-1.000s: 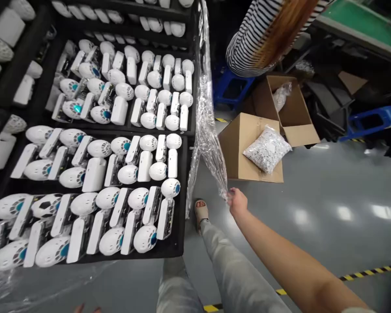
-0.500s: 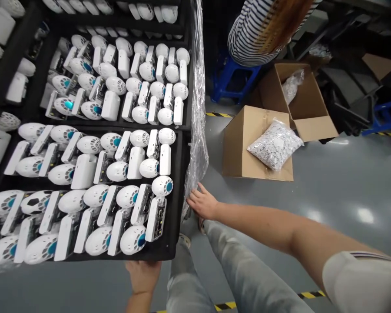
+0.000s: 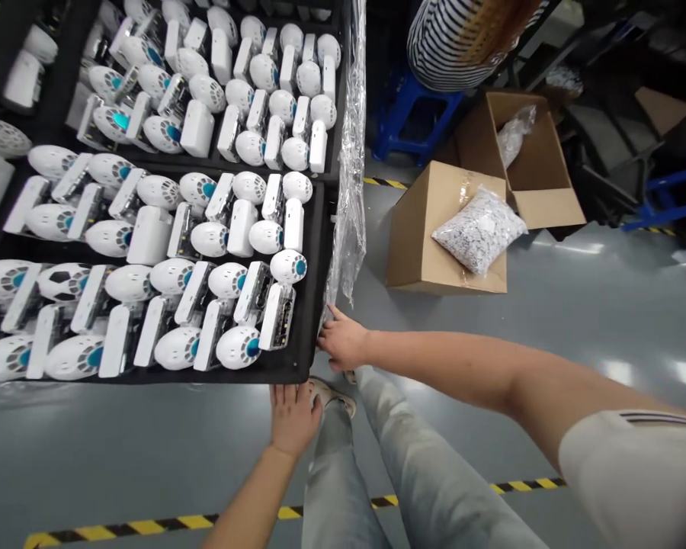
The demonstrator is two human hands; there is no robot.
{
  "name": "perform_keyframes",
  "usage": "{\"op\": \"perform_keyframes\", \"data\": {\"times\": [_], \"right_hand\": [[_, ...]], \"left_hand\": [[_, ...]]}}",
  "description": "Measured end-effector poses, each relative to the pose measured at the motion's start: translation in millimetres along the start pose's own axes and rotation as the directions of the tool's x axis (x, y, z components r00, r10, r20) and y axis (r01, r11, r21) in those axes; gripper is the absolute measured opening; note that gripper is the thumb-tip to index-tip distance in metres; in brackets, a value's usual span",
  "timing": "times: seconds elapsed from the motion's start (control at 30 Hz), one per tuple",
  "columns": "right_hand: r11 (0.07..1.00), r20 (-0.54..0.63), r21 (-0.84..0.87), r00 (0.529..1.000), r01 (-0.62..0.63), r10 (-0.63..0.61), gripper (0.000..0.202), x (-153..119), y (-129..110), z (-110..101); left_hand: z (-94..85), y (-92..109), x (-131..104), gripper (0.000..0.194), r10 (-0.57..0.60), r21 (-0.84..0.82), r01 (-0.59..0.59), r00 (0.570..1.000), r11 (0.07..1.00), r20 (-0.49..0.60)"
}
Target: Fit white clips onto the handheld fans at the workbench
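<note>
A black tray (image 3: 309,305) full of several white handheld fans (image 3: 237,347) sits on the nearest shelf of a rack. My left hand (image 3: 291,415) is under the tray's front edge near its right corner, fingers gripping it. My right hand (image 3: 343,343) holds the tray's right side at the same corner. A sheet of clear plastic wrap (image 3: 351,168) hangs down the rack's right side, just above my right hand. More black trays of white fans (image 3: 274,114) fill the shelves above.
An open cardboard box (image 3: 440,236) with a bag of small white parts (image 3: 480,229) on it lies on the grey floor at right, a second box (image 3: 526,152) behind it. A person in a striped top (image 3: 457,46) is beyond. Yellow-black floor tape (image 3: 149,526) runs near my legs.
My right hand let go of the plastic wrap and moved left to the tray's corner. My left hand came up under the tray's front edge. The view shifted down.
</note>
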State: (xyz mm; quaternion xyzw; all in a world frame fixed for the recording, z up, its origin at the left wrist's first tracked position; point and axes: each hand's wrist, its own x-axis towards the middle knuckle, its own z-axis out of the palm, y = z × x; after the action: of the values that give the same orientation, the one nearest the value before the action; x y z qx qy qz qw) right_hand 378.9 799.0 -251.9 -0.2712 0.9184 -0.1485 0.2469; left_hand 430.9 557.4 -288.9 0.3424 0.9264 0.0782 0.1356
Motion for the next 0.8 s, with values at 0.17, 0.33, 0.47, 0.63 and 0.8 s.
{"op": "perform_keyframes", "data": {"times": [0.17, 0.33, 0.47, 0.63, 0.8], "right_hand": [[0.989, -0.077, 0.037, 0.987, -0.141, 0.143, 0.052, -12.3, -27.7, 14.8], [0.975, -0.133, 0.059, 0.966, -0.215, 0.221, 0.045, -21.2, -49.5, 24.9], [0.967, -0.181, 0.029, 0.950, -0.254, 0.255, 0.041, -22.6, -60.2, 27.0], [0.976, -0.229, -0.067, 0.956, -0.205, 0.185, 0.034, -11.6, -54.7, 28.7], [0.990, -0.237, -0.117, 0.970, -0.077, 0.047, 0.033, 3.3, -34.3, 38.1]], "left_hand": [[-5.8, 16.3, 2.9, 0.053, -0.038, 0.036, 0.038, 0.999, 0.999, 0.018], [-11.4, 38.4, 7.7, 0.059, -0.050, 0.077, 0.047, 0.998, 0.996, 0.032], [-21.1, 46.2, 20.0, 0.049, -0.079, 0.135, 0.076, 0.997, 0.988, 0.021], [-25.2, 30.8, 32.9, 0.036, -0.042, 0.181, 0.022, 0.993, 0.983, 0.106], [-16.6, 22.1, 46.6, 0.029, -0.112, 0.203, 0.072, 0.975, 0.976, 0.193]]}}
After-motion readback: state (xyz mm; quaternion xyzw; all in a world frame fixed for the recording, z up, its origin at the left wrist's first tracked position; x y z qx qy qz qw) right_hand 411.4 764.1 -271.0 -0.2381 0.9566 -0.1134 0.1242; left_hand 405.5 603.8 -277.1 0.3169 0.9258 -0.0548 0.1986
